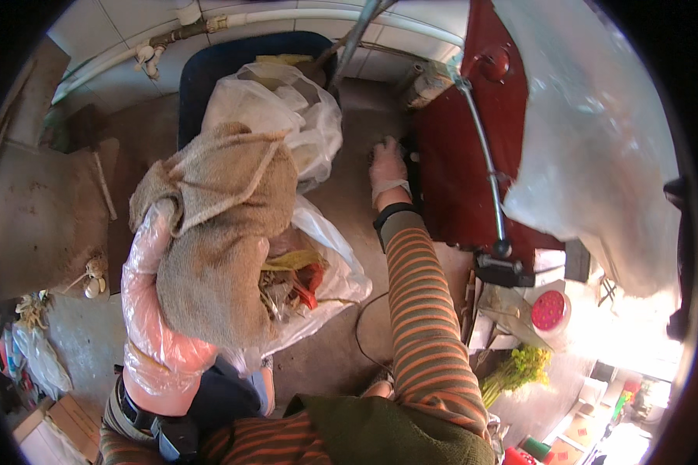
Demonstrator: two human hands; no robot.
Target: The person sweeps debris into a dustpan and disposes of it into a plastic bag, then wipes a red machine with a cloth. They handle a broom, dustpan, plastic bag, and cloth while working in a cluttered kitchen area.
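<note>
My left hand (160,325), in a clear plastic glove, grips a bunched brown towel-like cloth (221,267). Just behind that cloth, an opened white plastic bag (340,279) holds mixed scraps and something red. My right hand (388,165), also in a clear glove, reaches down beside a dark red metal cabinet or machine (453,157). Its fingers are at the dark gap along the red side, and whatever they touch is hidden. A dark blue bin (200,75) stands at the back, with a translucent plastic bag (256,104) bulging over its front.
White pipes (302,14) run along the tiled wall. A metal rod with a black knob (502,249) crosses the red front, beside a hanging plastic sheet (593,145). Leafy green stalks (515,372) and a pink-lidded tub (549,310) are at right. Garlic (95,285) lies at left.
</note>
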